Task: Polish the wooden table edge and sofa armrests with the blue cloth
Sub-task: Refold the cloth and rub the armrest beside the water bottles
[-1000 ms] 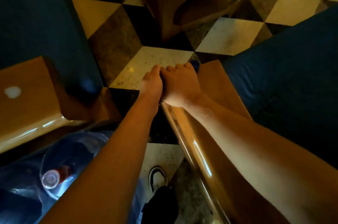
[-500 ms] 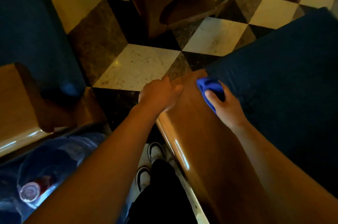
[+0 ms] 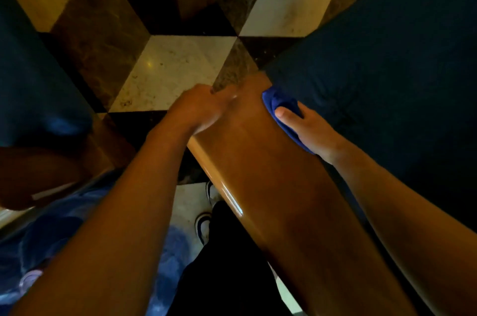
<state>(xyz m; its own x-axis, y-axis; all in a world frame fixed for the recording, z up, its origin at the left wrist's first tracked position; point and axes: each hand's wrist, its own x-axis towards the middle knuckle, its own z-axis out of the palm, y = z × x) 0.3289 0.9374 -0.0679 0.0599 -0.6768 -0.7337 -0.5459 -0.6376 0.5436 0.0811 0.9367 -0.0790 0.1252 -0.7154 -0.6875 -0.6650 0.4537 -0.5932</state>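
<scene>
- The blue cloth (image 3: 277, 106) is held bunched under the right hand (image 3: 308, 130), right of frame centre, against the inner edge of the wooden armrest (image 3: 260, 176) where that edge meets the dark sofa cushion (image 3: 382, 65).
- The right hand is curled round the cloth; the thumb is seen lying on top of it, and the other fingers are hidden.
- The left hand (image 3: 196, 109) is seen at the armrest's far end, near frame centre. It is blurred, so it cannot be told whether its fingers are spread or closed, or whether the wood is gripped.
- Risk: the cloth may be dragged into the gap between armrest and cushion and snag there, because it is worked right at that seam.
- Risk: only a narrow strip may be polished, since the cloth is bunched rather than spread flat.
- Risk: fresh finger marks may be left on the glossy wood by the bare left hand.
</scene>
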